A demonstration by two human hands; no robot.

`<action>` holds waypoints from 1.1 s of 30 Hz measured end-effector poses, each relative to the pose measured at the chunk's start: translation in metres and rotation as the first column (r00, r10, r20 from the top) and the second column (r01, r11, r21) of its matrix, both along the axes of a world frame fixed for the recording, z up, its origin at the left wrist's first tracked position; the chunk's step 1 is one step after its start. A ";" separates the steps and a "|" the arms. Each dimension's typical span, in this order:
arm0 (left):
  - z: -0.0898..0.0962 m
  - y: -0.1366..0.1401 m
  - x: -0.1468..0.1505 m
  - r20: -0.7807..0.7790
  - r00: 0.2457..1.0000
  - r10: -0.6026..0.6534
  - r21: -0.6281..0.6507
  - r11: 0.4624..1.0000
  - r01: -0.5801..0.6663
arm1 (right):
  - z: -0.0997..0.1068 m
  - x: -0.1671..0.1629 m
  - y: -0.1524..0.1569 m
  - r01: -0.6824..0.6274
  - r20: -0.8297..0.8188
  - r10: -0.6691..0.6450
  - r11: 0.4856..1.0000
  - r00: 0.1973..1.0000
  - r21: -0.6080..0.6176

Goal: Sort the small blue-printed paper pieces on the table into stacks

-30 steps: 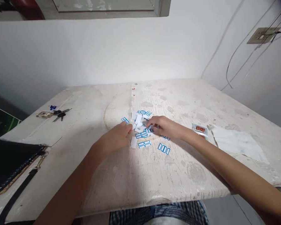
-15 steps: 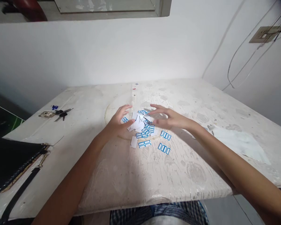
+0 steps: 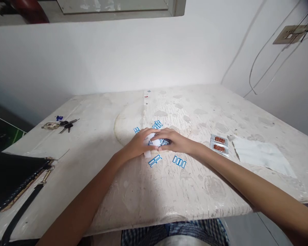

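Across a pale covered table, shows a black bag at near left and a white cloth at right. At centre, cups left hand and right hand around a heap of white and blue pieces, with fingers curved and close together, bringing fingertips together on the far side and thumbs almost together on the near side; cannot tell whether pinching any. Just nearer, shows two loose blue-outlined pieces, apart from each other

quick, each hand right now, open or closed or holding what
Left hand: cupped at the left side of the cards; whether it grips any cannot be told.
Right hand: cupped at their right side; grip cannot be told either.
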State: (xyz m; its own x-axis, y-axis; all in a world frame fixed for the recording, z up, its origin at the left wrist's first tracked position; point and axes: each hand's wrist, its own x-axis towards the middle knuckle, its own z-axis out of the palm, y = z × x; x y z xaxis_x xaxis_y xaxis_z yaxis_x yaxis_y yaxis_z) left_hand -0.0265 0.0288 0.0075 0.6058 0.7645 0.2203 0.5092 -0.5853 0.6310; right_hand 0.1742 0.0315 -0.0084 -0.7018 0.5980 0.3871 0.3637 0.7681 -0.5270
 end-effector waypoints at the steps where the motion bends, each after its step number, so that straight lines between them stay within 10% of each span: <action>1: -0.001 0.001 0.000 0.012 1.000 0.027 0.022 0.999 -0.027 | 0.000 0.000 0.000 0.015 -0.008 -0.015 1.000 1.000 0.018; 11: -0.006 0.020 0.007 0.342 0.874 0.346 0.155 0.896 -0.416 | 0.004 0.002 0.012 0.318 -0.318 -0.372 0.925 0.872 -0.210; 20: -0.008 0.018 -0.009 -0.231 0.938 0.257 0.112 0.965 -0.236 | -0.006 0.006 0.016 0.403 0.240 -0.392 0.915 0.888 0.003; 27: -0.010 0.014 0.001 -0.005 0.995 0.101 -0.015 0.995 -0.101 | -0.003 -0.006 0.017 0.121 0.012 -0.120 0.990 0.993 -0.072; 33: -0.007 0.015 0.003 0.032 0.981 0.193 0.057 0.979 -0.195 | -0.008 -0.003 0.018 0.276 -0.211 -0.278 0.960 0.937 -0.039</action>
State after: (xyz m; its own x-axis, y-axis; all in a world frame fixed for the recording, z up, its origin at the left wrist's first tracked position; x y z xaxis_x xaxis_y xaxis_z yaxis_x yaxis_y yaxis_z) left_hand -0.0240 0.0434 0.0003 0.4409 0.8519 0.2827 0.6005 -0.5140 0.6126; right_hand 0.1714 0.0490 -0.0166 -0.4097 0.7611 0.5029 0.4401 0.6478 -0.6218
